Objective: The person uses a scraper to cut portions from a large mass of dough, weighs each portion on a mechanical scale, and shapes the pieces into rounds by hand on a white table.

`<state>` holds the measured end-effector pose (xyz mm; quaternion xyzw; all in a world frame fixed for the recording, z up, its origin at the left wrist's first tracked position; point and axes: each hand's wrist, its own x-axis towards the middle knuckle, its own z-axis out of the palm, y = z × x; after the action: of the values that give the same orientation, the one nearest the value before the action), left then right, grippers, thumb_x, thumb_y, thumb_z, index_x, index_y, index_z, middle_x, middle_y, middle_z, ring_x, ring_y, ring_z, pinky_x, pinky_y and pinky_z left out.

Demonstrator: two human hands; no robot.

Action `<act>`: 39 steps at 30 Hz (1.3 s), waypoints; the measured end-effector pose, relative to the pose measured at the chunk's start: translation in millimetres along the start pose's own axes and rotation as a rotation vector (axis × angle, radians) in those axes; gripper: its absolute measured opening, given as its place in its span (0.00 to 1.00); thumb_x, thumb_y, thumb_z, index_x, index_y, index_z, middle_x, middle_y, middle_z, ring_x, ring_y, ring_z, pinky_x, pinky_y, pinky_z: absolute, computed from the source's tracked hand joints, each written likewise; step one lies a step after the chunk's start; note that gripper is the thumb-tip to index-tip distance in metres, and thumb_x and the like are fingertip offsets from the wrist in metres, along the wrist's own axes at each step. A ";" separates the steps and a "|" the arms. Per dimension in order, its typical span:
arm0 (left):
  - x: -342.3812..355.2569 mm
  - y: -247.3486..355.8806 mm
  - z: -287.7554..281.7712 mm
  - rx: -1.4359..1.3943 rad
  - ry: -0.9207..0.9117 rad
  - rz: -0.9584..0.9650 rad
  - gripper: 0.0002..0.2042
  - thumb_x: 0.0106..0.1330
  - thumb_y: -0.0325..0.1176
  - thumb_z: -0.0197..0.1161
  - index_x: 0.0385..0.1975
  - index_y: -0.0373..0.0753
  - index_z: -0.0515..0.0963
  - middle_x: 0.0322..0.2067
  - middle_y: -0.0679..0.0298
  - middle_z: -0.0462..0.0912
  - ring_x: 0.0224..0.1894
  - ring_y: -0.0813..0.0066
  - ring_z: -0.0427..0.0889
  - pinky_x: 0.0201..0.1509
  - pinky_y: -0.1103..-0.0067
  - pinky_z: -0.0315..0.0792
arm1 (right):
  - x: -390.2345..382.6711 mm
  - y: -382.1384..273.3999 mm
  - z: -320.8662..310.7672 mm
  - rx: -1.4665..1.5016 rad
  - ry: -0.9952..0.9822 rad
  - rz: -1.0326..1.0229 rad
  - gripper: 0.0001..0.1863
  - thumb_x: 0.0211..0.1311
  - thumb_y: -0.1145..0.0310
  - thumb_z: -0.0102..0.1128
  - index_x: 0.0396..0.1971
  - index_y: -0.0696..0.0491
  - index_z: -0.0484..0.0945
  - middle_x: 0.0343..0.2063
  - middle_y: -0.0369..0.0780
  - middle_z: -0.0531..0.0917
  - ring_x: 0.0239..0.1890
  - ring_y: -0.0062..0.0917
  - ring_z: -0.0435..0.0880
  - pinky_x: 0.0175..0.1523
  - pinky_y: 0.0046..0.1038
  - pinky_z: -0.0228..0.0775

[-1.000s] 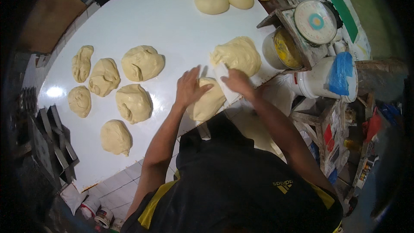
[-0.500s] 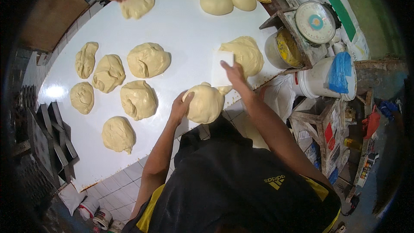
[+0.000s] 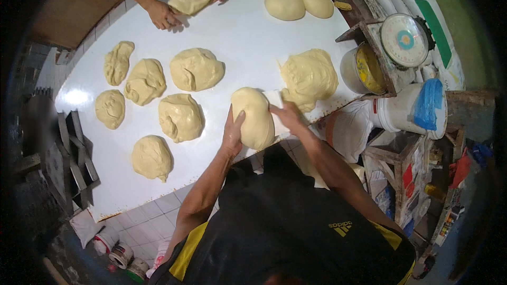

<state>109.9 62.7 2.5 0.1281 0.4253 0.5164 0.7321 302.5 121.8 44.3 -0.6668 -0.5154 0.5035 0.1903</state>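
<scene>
At the near edge of the white table, my left hand (image 3: 233, 131) cups the left side of a piece of dough (image 3: 252, 116), thumb on top. My right hand (image 3: 288, 117) grips a flat white dough scraper (image 3: 273, 98), pressed against the right side of that piece and partly hidden behind it. Just beyond the scraper spreads a larger, sticky mass of dough (image 3: 311, 76) with a ragged edge. To the left of my hands lie several separate rough lumps of dough (image 3: 180, 118).
Across the white table (image 3: 237, 42), another person's hands (image 3: 163, 15) handle a folded dough piece (image 3: 191, 1). Several smooth dough balls (image 3: 285, 6) sit at the far right. Right of the table are a metal pot (image 3: 364, 68), a dial scale (image 3: 404, 40) and a white bucket (image 3: 406, 108). Metal racks (image 3: 71, 161) stand left.
The scraper has moved from the large mass to the side of my dough piece, which is bigger and apart from the mass. The other person's stretched dough now lies folded on the table.
</scene>
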 end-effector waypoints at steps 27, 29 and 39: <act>292.9 96.5 791.8 0.834 -1.080 -0.052 0.23 0.75 0.47 0.50 0.51 0.32 0.79 0.47 0.48 0.85 0.46 0.55 0.86 0.54 0.58 0.80 | 3.5 182.3 -243.5 1.169 0.170 0.186 0.29 0.71 0.53 0.59 0.67 0.52 0.69 0.58 0.39 0.77 0.59 0.26 0.76 0.60 0.32 0.71; 310.3 92.2 801.3 1.342 -1.132 0.404 0.30 0.75 0.56 0.46 0.61 0.36 0.74 0.58 0.50 0.78 0.58 0.58 0.78 0.66 0.64 0.70 | 7.0 204.9 -243.1 1.214 0.177 0.159 0.30 0.70 0.56 0.62 0.67 0.52 0.68 0.58 0.39 0.76 0.59 0.26 0.76 0.60 0.33 0.71; 235.4 170.8 649.6 0.751 -0.527 1.340 0.26 0.73 0.43 0.60 0.64 0.32 0.71 0.58 0.45 0.78 0.60 0.55 0.78 0.64 0.69 0.70 | -6.3 196.5 -236.5 0.958 0.273 0.108 0.23 0.70 0.59 0.63 0.59 0.53 0.74 0.47 0.36 0.80 0.50 0.23 0.78 0.54 0.33 0.73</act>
<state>514.5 503.9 387.4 0.7099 0.2170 0.6209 0.2518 605.3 101.1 -5.1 -0.5899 -0.1613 0.6011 0.5145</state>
